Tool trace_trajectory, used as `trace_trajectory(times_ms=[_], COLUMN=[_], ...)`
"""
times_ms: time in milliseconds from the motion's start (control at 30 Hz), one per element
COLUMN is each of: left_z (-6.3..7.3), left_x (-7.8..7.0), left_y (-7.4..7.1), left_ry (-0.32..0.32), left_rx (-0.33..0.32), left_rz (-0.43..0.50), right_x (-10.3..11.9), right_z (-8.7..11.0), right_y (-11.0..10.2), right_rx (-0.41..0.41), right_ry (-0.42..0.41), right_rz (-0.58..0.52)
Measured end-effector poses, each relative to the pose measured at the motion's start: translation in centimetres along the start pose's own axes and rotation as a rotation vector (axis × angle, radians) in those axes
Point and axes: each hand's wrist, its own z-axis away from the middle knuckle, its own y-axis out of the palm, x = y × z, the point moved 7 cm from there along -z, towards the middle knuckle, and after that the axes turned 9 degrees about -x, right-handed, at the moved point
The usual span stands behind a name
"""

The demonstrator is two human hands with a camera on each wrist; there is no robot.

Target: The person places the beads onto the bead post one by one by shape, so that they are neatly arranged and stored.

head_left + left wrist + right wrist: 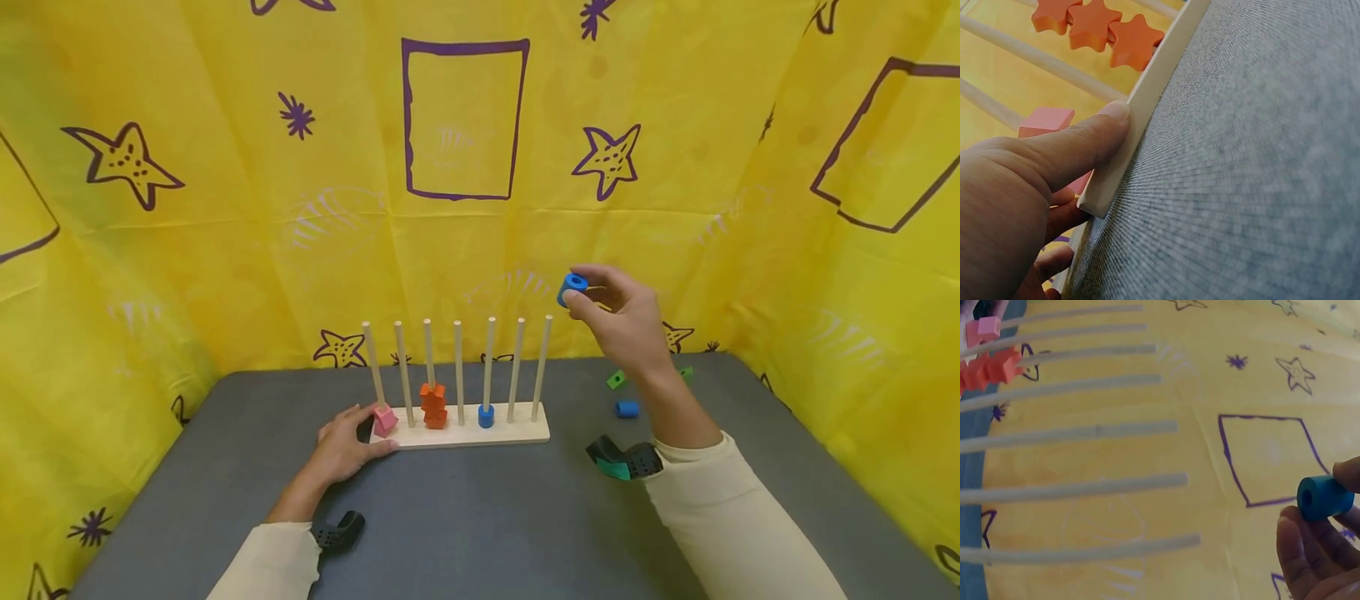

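Note:
A pale wooden peg stand with several upright rods is on the grey table. My left hand grips its left end, thumb on the front edge and fingers behind. Right by that hand, pink blocks sit on the leftmost rod. Orange star-shaped beads are stacked on the third rod, and a blue cylinder bead is low on the fifth. Raised above and to the right of the rod tops, my right hand pinches another blue cylinder bead, its hole facing the rods.
On the table beneath the right forearm lie a loose blue cylinder bead and green pieces with holes. A yellow patterned cloth hangs behind the table and along both sides.

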Motion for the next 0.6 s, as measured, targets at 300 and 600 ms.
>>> trace_trajectory(times_ms=[300, 600], left_z=[0.0, 0.0], left_x=[-0.2, -0.2], left_y=[0.0, -0.1], left_ry=[-0.014, -0.005], left_rx=[0.004, -0.003], left_rz=[-0.01, -0.007], right_x=[-0.2, -1.6], right_z=[-0.4, -0.2], right_y=[4.2, 7.4], right_rx=[0.062, 0.113], right_ry=[-0.031, 0.022], right_rz=[-0.003, 0.029])
